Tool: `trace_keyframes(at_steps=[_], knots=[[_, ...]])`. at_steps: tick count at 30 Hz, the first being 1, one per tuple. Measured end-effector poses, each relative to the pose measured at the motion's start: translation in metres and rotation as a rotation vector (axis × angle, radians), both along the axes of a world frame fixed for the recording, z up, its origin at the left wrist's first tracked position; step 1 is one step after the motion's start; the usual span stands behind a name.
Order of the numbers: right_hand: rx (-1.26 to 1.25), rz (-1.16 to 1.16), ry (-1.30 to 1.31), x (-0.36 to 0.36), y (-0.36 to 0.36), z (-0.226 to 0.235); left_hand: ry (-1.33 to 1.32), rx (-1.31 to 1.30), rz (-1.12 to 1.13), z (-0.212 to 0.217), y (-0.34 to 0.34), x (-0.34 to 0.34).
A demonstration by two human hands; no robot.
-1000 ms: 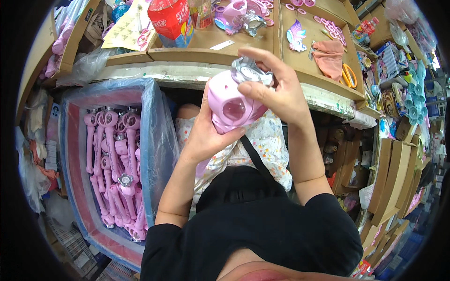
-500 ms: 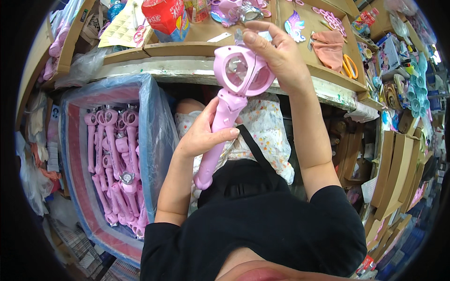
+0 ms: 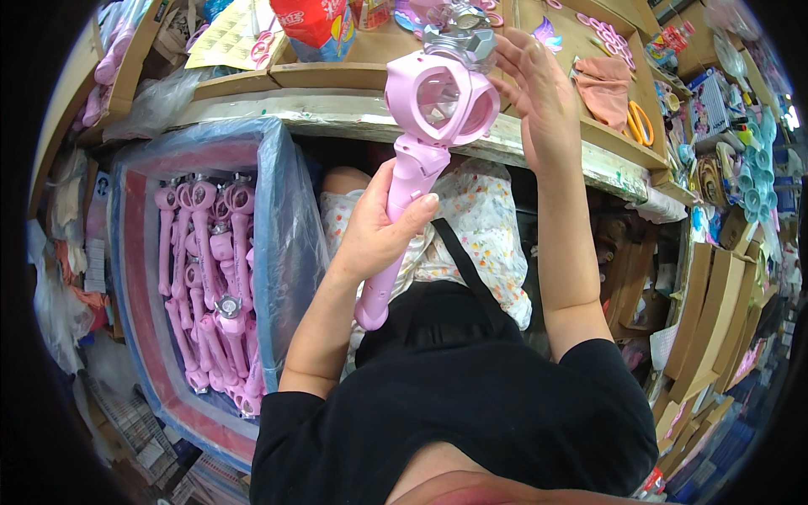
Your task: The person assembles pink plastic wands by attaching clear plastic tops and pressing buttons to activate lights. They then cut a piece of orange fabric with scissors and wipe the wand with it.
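My left hand [image 3: 383, 220] is wrapped round the handle of a pink toy wand [image 3: 412, 181], which is tilted with its round, windowed head up and away from me. At the top of the head shows a silver faceted piece [image 3: 461, 44]. Just right of the silver piece is my right hand [image 3: 543, 105], open, its fingers stretched and apart; whether a fingertip touches the piece I cannot tell. The wand's lower end hangs above my lap.
A plastic-lined blue bin [image 3: 295, 210] at my left holds several similar pink wands [image 3: 202, 252]. Across the bench lies a cardboard tray [image 3: 337, 76] with a red and blue packet [image 3: 316, 29], a peach cloth [image 3: 602, 88] and orange-handled scissors [image 3: 640, 124].
My right hand has come off the wand's head and moved right, its fingers opening. The silver piece on top now shows. My left hand still holds the handle, its lower end slightly raised.
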State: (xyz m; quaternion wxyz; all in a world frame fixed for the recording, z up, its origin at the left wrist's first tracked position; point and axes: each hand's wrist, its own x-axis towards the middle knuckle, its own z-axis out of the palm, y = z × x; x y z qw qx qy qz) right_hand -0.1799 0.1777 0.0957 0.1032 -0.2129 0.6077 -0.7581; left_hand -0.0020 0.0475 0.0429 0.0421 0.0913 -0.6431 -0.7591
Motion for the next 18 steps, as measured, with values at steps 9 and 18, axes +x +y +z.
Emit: trace_keyframes(at_steps=[9, 18], knots=[[0.119, -0.234, 0.385, 0.033, -0.012, -0.014, 0.005, -0.579, 0.180, 0.013, 0.007, -0.003], [0.401, -0.366, 1.143, 0.043, -0.025, 0.002, 0.068, -0.920, 0.320, 0.012, 0.014, -0.003]])
